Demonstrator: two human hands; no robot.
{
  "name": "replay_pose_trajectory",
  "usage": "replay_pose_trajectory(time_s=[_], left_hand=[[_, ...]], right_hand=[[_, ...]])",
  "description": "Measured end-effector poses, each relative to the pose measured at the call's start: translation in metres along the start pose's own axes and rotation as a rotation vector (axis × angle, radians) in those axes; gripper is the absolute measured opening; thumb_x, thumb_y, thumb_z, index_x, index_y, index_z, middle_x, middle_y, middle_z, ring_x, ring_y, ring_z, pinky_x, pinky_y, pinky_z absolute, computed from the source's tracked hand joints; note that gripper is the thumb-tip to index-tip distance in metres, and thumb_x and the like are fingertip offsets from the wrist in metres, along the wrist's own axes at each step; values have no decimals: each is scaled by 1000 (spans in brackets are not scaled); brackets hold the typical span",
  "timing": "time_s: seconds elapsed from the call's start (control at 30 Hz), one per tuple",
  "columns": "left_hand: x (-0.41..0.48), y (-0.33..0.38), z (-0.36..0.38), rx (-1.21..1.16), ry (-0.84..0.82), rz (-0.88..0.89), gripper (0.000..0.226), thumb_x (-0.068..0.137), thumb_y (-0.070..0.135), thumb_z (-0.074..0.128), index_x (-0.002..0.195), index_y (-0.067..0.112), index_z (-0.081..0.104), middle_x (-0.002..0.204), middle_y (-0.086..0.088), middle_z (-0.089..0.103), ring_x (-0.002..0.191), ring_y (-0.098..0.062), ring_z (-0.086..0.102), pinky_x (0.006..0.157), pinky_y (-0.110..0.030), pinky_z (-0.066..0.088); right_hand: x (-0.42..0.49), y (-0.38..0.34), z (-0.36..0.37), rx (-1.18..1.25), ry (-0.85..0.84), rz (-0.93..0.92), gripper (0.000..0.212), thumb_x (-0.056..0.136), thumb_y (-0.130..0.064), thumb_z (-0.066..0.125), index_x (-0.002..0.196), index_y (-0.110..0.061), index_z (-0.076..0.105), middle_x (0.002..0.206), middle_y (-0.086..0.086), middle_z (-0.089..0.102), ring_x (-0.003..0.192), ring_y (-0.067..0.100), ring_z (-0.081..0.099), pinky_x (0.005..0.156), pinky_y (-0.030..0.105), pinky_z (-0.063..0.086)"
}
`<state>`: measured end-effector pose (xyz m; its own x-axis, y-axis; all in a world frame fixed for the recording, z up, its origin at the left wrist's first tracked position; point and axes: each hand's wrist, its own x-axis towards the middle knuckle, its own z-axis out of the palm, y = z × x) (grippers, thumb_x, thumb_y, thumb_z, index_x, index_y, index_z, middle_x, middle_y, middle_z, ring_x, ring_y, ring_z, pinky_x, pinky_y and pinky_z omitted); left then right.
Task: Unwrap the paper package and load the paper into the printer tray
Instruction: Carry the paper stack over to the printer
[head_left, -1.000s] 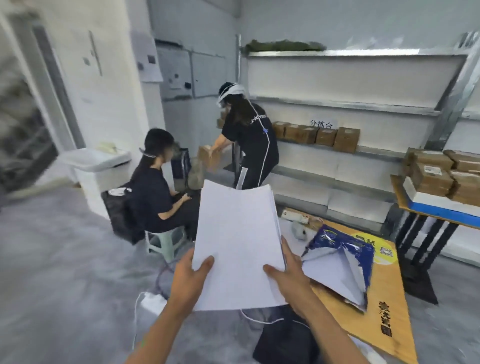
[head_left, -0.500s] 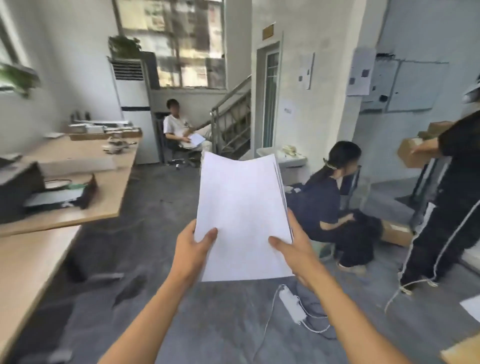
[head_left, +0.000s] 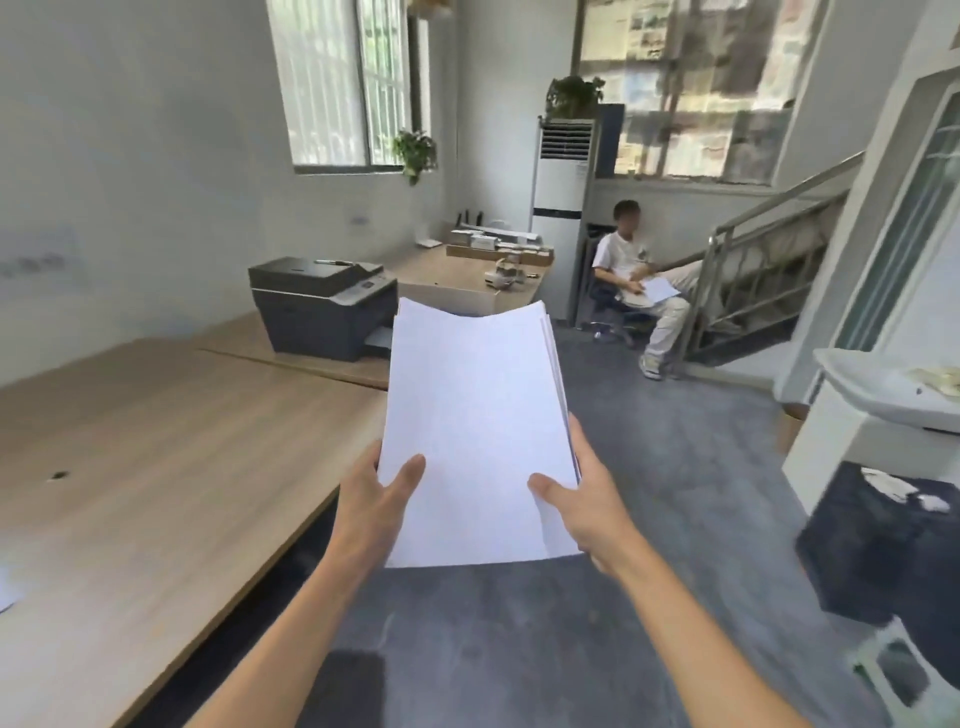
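Observation:
A stack of white paper (head_left: 475, 415) is held out in front of me, its far edge sagging slightly. My left hand (head_left: 371, 506) grips the stack's lower left edge with the thumb on top. My right hand (head_left: 589, 506) grips the lower right edge the same way. A dark grey printer (head_left: 317, 306) stands on the long wooden desk (head_left: 156, 467) ahead and to the left, beyond the paper. Its tray opening on the right side is partly hidden by the stack. The torn wrapper is out of view.
A person in a white shirt (head_left: 631, 270) sits on a chair by the staircase (head_left: 769, 260). A tall white air conditioner (head_left: 563, 197) stands behind the desk. A white basin (head_left: 883, 389) and a dark bag (head_left: 883, 540) are on the right. Grey floor lies ahead.
The view has swung left, from the shelves and torn wrapper past the crouching person to the desk and printer. Both hands keep the same hold on the paper stack.

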<state>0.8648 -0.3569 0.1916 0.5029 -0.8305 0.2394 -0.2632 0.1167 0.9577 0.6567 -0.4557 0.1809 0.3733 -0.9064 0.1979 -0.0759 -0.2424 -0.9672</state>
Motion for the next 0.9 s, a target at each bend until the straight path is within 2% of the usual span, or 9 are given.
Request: replay_pose_trajectory(time_s=[0.1, 0.2, 0.3, 0.43, 0.53, 0.63, 0.7, 0.83, 0.9], left_hand=[[9, 1, 10, -14, 106, -28, 27, 92, 28, 59, 116, 17, 64, 104, 6, 74, 88, -10, 72, 60, -14, 54], [17, 5, 17, -8, 178, -45, 24, 93, 26, 57, 115, 22, 66, 103, 11, 75, 88, -2, 71, 63, -10, 52], [28, 10, 18, 11, 233, -57, 26, 93, 30, 57, 118, 26, 64, 106, 13, 74, 91, -1, 70, 69, -14, 55], [49, 5, 13, 0, 311, -74, 24, 92, 30, 58, 115, 27, 65, 104, 12, 74, 87, -2, 71, 63, -13, 54], [73, -6, 5, 36, 360, -96, 22, 91, 34, 59, 111, 31, 66, 101, 15, 75, 88, -5, 72, 72, -26, 56], [104, -17, -3, 45, 384, -100, 21, 91, 33, 59, 110, 32, 66, 100, 16, 75, 86, -3, 72, 76, -30, 57], [130, -25, -8, 15, 389, -93, 19, 91, 31, 59, 109, 30, 67, 99, 15, 75, 85, -5, 73, 74, -29, 57], [193, -41, -24, -16, 427, -50, 16, 92, 23, 60, 106, 23, 67, 96, 8, 75, 80, -2, 71, 58, -13, 53], [225, -50, -35, -11, 447, -44, 17, 91, 22, 60, 107, 21, 66, 97, 7, 75, 80, -3, 71, 57, -13, 52]], right_hand=[[34, 1, -5, 12, -118, -18, 80, 90, 5, 61, 153, -32, 28, 137, -24, 56, 117, -16, 55, 85, -1, 45], [62, -1, -8, 19, -215, -39, 77, 92, 2, 60, 149, -40, 31, 127, -36, 58, 118, -14, 55, 93, 9, 47], [89, -3, -3, 32, -284, -52, 75, 91, 1, 60, 149, -40, 33, 134, -26, 59, 125, -1, 56, 103, 25, 44], [123, 0, 12, 44, -352, -61, 77, 91, 0, 60, 150, -40, 30, 137, -23, 58, 128, 4, 54, 107, 30, 43], [150, 4, 28, 53, -383, -56, 77, 93, -3, 60, 151, -43, 27, 135, -26, 57, 125, 0, 55, 108, 30, 43], [185, 11, 46, 43, -407, -61, 78, 93, -2, 59, 150, -44, 28, 135, -25, 58, 125, -2, 55, 106, 27, 43], [211, 15, 60, 27, -417, -62, 77, 93, -3, 59, 151, -43, 27, 137, -21, 58, 126, 1, 55, 108, 29, 43], [277, 19, 94, 4, -437, -84, 80, 93, -4, 60, 152, -42, 22, 142, -17, 53, 129, 5, 53, 110, 31, 42], [310, 19, 112, -7, -439, -81, 81, 93, -6, 61, 152, -42, 20, 146, -16, 49, 132, 7, 50, 112, 33, 40]])
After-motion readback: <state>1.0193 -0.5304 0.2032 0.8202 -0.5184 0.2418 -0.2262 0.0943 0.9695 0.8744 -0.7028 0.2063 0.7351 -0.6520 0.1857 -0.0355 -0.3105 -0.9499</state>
